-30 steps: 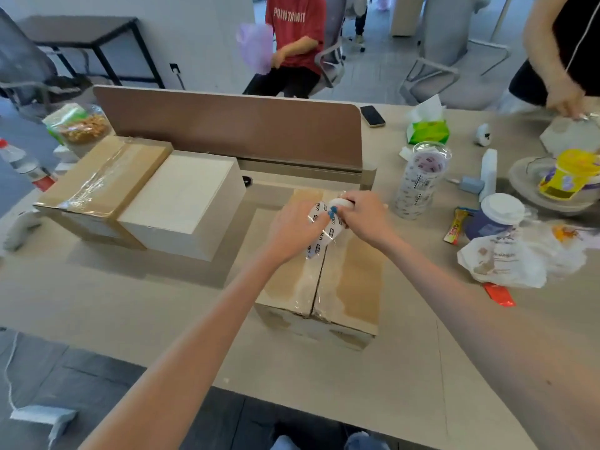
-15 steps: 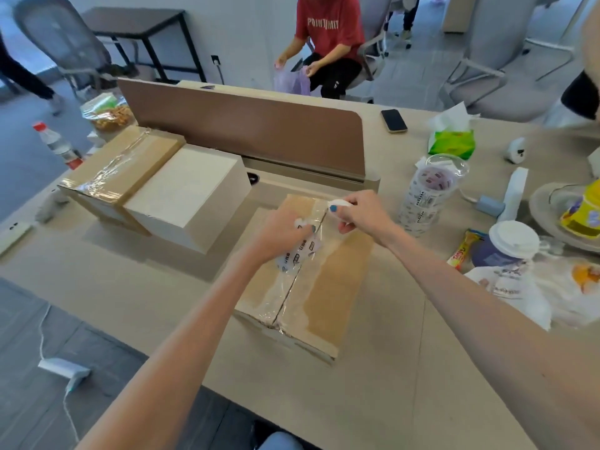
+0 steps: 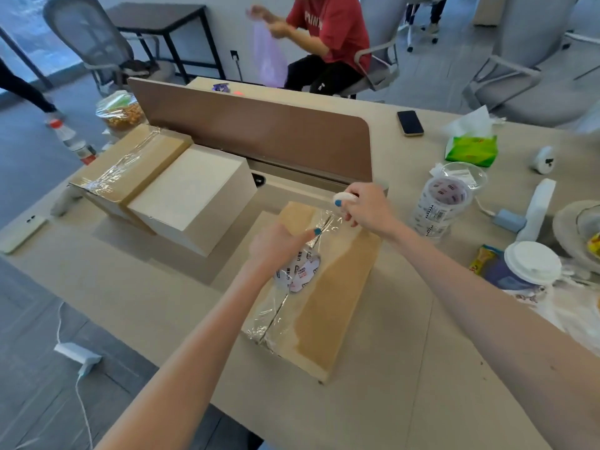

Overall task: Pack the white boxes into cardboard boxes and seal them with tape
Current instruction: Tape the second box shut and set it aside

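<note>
Looking forward and down from head height, close over the desk [image 3: 168, 306], facing a brown divider [image 3: 259, 134].

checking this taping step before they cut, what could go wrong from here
1. The tape on the cardboard box already looks wrinkled along the seam, so the seal may hold poorly.
2. The right hand grips a small white tool close to the left hand holding the tape roll; a slip could nick a finger.
3. The box's near corner sits close to the table edge and might slide off.
</note>
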The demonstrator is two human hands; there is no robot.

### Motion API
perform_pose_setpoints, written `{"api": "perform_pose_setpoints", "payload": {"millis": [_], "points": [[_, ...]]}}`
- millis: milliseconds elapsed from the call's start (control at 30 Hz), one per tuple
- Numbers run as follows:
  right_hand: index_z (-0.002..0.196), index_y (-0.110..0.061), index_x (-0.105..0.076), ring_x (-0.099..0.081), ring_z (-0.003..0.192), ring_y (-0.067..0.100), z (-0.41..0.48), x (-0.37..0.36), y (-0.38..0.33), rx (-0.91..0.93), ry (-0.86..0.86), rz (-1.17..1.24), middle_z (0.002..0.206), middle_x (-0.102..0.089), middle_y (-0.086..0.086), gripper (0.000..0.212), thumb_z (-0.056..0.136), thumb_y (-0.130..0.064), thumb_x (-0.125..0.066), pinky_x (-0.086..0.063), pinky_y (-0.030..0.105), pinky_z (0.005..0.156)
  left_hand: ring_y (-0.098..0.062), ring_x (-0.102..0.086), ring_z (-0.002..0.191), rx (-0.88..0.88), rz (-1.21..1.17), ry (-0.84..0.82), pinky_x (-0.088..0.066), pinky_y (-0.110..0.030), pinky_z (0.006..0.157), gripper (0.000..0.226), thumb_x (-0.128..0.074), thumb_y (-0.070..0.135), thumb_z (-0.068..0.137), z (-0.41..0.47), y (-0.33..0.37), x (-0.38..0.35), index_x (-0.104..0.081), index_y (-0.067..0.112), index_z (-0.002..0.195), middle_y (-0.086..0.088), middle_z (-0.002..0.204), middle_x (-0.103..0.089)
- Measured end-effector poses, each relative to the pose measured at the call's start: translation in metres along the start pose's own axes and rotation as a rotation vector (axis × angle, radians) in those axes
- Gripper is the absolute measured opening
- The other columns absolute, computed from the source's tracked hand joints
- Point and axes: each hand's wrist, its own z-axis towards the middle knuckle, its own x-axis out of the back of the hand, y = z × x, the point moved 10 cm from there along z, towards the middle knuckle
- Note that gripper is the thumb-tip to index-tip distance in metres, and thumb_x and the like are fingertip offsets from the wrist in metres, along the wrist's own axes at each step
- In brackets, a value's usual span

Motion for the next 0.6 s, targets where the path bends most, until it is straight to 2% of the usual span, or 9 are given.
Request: {"api": "perform_pose_setpoints", "payload": {"millis": [133,233,300,367,500,600], "points": [[0.093,-0.011,-0.055,-0.061,0.065,0.011,0.014,-0.014,0.021,-0.050,-0.079,-0.029,0.078,-0.066,0.001,0.008,0.091,-0.010,-0.047,-0.048,0.028,0.057,-0.018,-0.035,0.048,-0.034,-0.134,-0.053,-0.026,-0.026,0.050,0.063,-0.052,0.064,0.086,0.006,0.007,-0.008,-0.029,0.016,0.053,-0.001,0.051,-0.036],[0.089,-0.016,-0.050,-0.062,0.068,0.012,0.026,-0.023,0.035,-0.076,-0.109,-0.042,0.076,-0.066,-0.002,0.009,0.091,-0.010,-0.044,-0.044,0.027,0.059,-0.018,-0.046,0.056,-0.105,-0.367,-0.210,-0.035,-0.027,0.057,0.041,-0.057,0.047,0.088,0.005,0.010,-0.022,-0.050,0.012,0.067,-0.007,0.062,-0.051],[0.090,-0.016,-0.050,-0.063,0.074,0.019,0.032,-0.027,0.041,-0.077,-0.119,-0.069,0.078,-0.067,0.000,0.010,0.088,-0.009,-0.044,-0.050,0.035,0.065,-0.018,-0.050,0.060,-0.128,-0.440,-0.245,-0.038,-0.030,0.062,0.031,-0.057,0.040,0.088,0.004,0.012,-0.025,-0.057,0.012,0.075,-0.009,0.067,-0.056],[0.086,-0.018,-0.050,-0.062,0.076,0.025,0.039,-0.031,0.045,-0.078,-0.120,-0.055,0.083,-0.068,0.006,0.010,0.087,-0.010,-0.045,-0.053,0.045,0.071,-0.018,-0.053,0.059,-0.095,-0.445,-0.219,-0.040,-0.029,0.061,0.029,-0.058,0.039,0.087,0.010,0.009,-0.026,-0.059,0.012,0.076,-0.010,0.067,-0.058],[0.077,-0.024,-0.044,-0.059,0.076,0.026,0.048,-0.028,0.043,-0.069,-0.075,-0.002,0.081,-0.065,0.002,0.018,0.088,-0.011,-0.045,-0.052,0.044,0.070,-0.018,-0.048,0.060,0.013,-0.376,-0.163,-0.035,-0.031,0.060,0.028,-0.060,0.042,0.076,0.024,0.004,-0.027,-0.054,0.015,0.072,-0.007,0.066,-0.052],[0.077,-0.023,-0.040,-0.057,0.080,0.030,0.056,-0.025,0.049,-0.066,-0.081,-0.009,0.092,-0.064,0.014,0.016,0.089,-0.013,-0.045,-0.051,0.048,0.072,-0.018,-0.043,0.060,0.048,-0.327,-0.155,-0.030,-0.028,0.055,0.030,-0.062,0.037,0.079,0.031,0.001,-0.029,-0.048,0.014,0.066,-0.009,0.065,-0.048]]}}
